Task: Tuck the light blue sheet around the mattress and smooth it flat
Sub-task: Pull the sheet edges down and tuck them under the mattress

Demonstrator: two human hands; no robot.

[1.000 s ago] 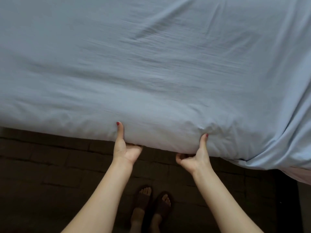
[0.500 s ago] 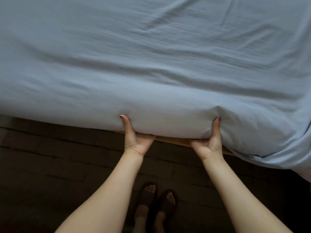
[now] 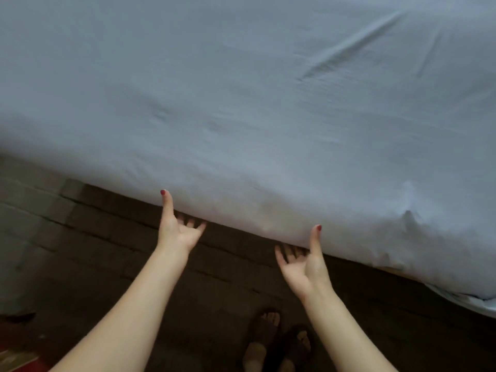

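Note:
The light blue sheet (image 3: 241,103) covers the mattress and fills the upper part of the view, with a few creases at the upper right. Its near edge wraps down over the mattress side. My left hand (image 3: 177,229) is palm-up at that lower edge, fingers spread and straight under it, thumb up against the sheet. My right hand (image 3: 303,264) is further right in the same pose, fingertips reaching under the edge and thumb raised on the fabric. Neither hand holds a fold.
A dark tiled floor (image 3: 107,251) runs below the bed. My feet in dark sandals (image 3: 276,342) stand close to the bed side. Loose sheet hangs at the bed corner (image 3: 477,302) on the right. A red object (image 3: 16,361) lies at the bottom left.
Both hands have slid back out from under the mattress edge and their fingers have spread. The view has tilted, so the bed edge now slopes down to the right.

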